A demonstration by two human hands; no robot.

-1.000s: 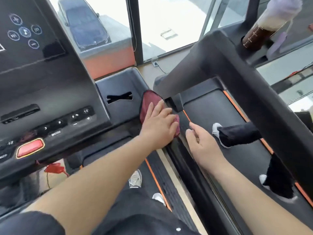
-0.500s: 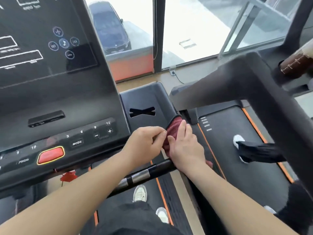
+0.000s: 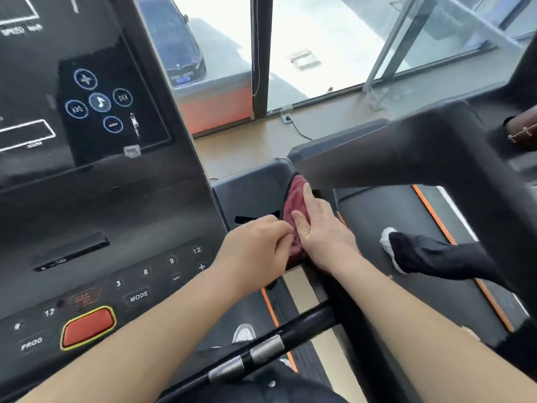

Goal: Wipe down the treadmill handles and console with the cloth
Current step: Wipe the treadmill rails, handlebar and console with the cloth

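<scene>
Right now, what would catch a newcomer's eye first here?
Both hands meet mid-frame on a dark red cloth: the right hand presses it flat, the left hand pinches its edge. A red button sits low left on the console. Another person's white shoe is on the belt at right.

The console (image 3: pixel 101 199) blocks the left, a neighbouring treadmill's thick arm (image 3: pixel 430 161) overhangs the right; a narrow gap opens over the side tray (image 3: pixel 250 189).

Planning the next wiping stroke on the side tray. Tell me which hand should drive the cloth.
Right, probably. The right hand lies flat on the cloth, pressing it against the side tray; the left hand only pinches its edge.
</scene>
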